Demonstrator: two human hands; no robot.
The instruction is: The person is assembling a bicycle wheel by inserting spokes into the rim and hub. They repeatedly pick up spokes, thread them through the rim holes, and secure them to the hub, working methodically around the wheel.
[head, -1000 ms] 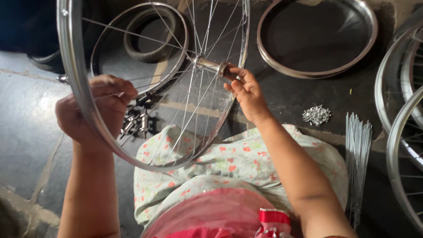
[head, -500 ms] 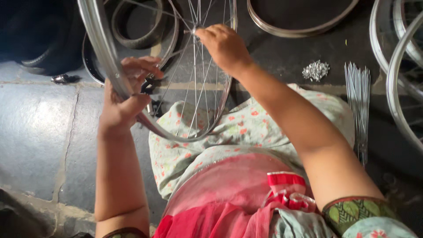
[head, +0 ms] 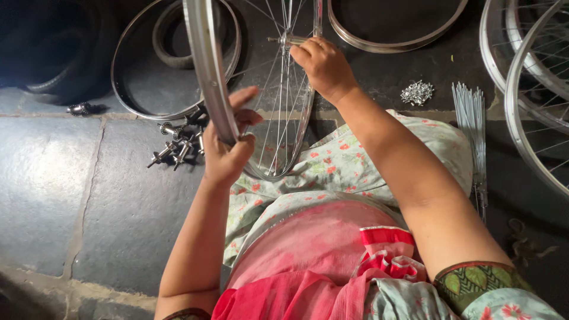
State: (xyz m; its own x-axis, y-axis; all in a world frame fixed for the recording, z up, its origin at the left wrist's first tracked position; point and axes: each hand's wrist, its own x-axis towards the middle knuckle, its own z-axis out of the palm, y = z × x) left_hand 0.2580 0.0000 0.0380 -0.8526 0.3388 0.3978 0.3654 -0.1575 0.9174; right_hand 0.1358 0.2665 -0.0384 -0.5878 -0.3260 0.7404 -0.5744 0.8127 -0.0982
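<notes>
Spoked wheel (head: 278, 118) upright at centre, partly laced, apparently unfinished. Left hand (head: 228, 148) clasped round rim at 9 o'clock; right hand (head: 323, 68) closed on hub (head: 284, 40) at 12. Loose spokes (head: 471, 118), nipples (head: 416, 93) at 2; spare hubs (head: 178, 145) at 9.

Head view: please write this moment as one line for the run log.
left hand: grips wheel rim | right hand: on hub | wheel: upright over lap | floor: loose hubs, spoke bundle

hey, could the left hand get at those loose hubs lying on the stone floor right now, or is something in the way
Probably not at once: the left hand is gripping the wheel rim, so it is occupied. The hubs lie close beside it on the floor, with nothing between.
</notes>
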